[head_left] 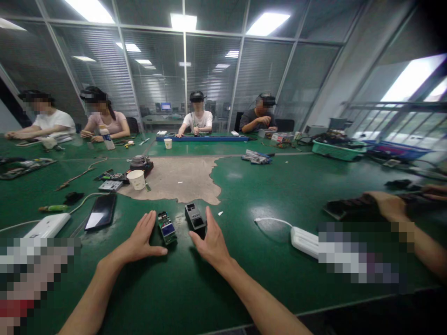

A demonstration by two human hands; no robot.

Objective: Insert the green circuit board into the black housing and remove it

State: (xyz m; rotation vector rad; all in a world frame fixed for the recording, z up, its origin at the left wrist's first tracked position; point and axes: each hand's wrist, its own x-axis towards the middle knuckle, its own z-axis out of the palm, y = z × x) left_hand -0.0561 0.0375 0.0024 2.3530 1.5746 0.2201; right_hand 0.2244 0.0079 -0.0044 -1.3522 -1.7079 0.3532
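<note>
Two small items lie side by side on the green table in the head view. A circuit module with a small blue-tinted screen rests just right of my left hand, whose fingers are stretched out and thumb is spread beneath it. The dark grey housing with rectangular cutouts is beside my right hand. That hand has its thumb and fingers apart around the housing's right and lower sides. Neither hand is closed on anything. Whether the right thumb touches the housing is hard to tell.
A phone and a white power strip lie left. Behind is a paper cup near electronic parts. On the right are a white adapter and another person's hand on a dark object. People sit across the table.
</note>
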